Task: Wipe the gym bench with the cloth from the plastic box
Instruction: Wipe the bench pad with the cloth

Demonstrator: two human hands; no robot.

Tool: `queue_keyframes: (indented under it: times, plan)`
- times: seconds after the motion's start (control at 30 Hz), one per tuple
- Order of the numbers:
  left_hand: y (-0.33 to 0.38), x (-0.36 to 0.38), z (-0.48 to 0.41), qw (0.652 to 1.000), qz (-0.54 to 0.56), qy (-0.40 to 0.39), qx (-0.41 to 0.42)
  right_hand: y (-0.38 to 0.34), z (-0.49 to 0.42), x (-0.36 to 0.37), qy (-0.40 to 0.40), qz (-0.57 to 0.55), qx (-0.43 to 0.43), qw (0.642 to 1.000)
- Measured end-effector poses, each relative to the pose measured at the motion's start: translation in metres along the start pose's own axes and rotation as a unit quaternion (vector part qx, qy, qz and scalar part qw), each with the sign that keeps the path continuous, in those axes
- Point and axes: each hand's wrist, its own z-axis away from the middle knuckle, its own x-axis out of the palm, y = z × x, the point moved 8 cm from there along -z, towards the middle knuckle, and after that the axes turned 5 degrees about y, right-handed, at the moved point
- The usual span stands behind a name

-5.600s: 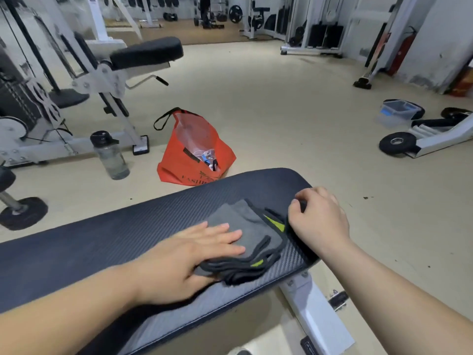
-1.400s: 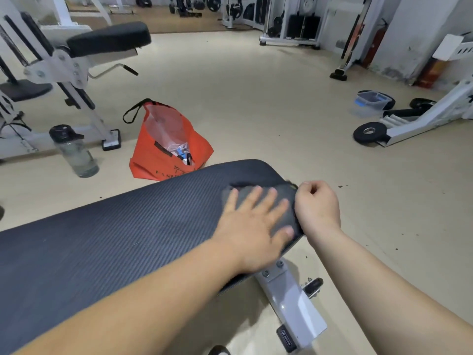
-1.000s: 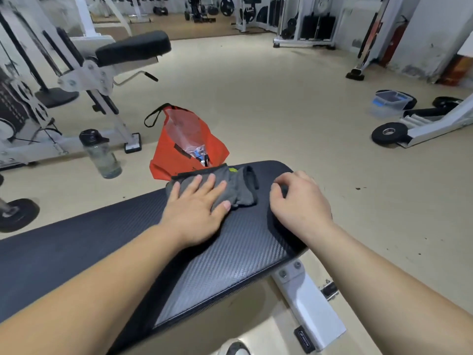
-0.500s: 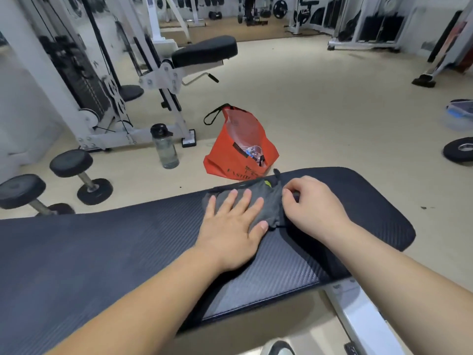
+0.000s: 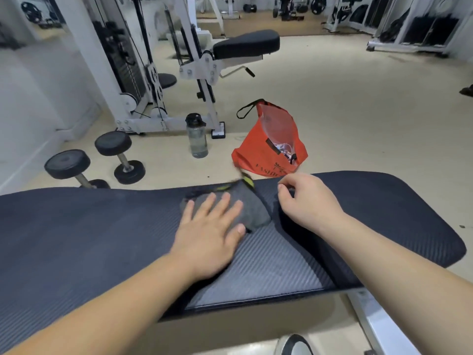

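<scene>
A dark padded gym bench (image 5: 89,234) runs across the lower half of the head view. A grey cloth (image 5: 252,208) with black edging and a yellow-green tag lies on it near the far edge. My left hand (image 5: 210,231) presses flat on the cloth, fingers spread. My right hand (image 5: 307,203) rests on the bench just right of the cloth, fingers curled loosely, holding nothing I can see. The plastic box is out of view.
Behind the bench on the floor stand an orange bag (image 5: 271,147), a water bottle (image 5: 197,137) and two dumbbells (image 5: 97,160). A white cable machine (image 5: 143,73) with a black seat (image 5: 245,44) stands beyond. A shoe (image 5: 294,345) shows at the bottom.
My left hand has slid the cloth leftward along the bench's far edge. My right hand has come off the cloth and now sits beside it. The view has turned left.
</scene>
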Motion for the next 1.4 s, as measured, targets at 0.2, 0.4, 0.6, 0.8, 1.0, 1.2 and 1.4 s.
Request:
queue_keyframes:
  times: [0.2, 0.4, 0.6, 0.8, 1.0, 1.2, 1.4]
  plan:
    - [-0.033, -0.01, 0.045, 0.993, -0.001, -0.04, 0.111, -0.052, 0.004, 0.025, -0.045, -0.019, -0.05, 0.998]
    - [-0.059, -0.01, 0.064, 0.99, 0.015, 0.028, -0.136, -0.105, 0.008, 0.051, -0.114, -0.055, -0.081, 0.989]
    - [-0.063, -0.015, 0.139, 0.999, -0.02, 0.02, 0.024, -0.175, 0.026, 0.094, -0.16, -0.052, -0.145, 0.975]
    - [-0.209, -0.03, 0.184, 0.944, 0.006, 0.065, -0.323, -0.208, 0.04, 0.125, -0.195, -0.04, -0.191, 0.961]
    - [-0.162, -0.028, 0.21, 0.994, 0.01, 0.018, -0.109, -0.217, 0.035, 0.133, -0.165, -0.005, -0.182, 0.969]
    - [-0.249, -0.036, 0.182, 0.962, -0.006, 0.039, -0.269, -0.227, 0.032, 0.143, -0.103, 0.061, -0.201, 0.972]
    - [-0.208, -0.033, 0.156, 0.994, 0.018, -0.02, -0.102, -0.21, 0.003, 0.143, -0.1, 0.03, -0.128, 0.986]
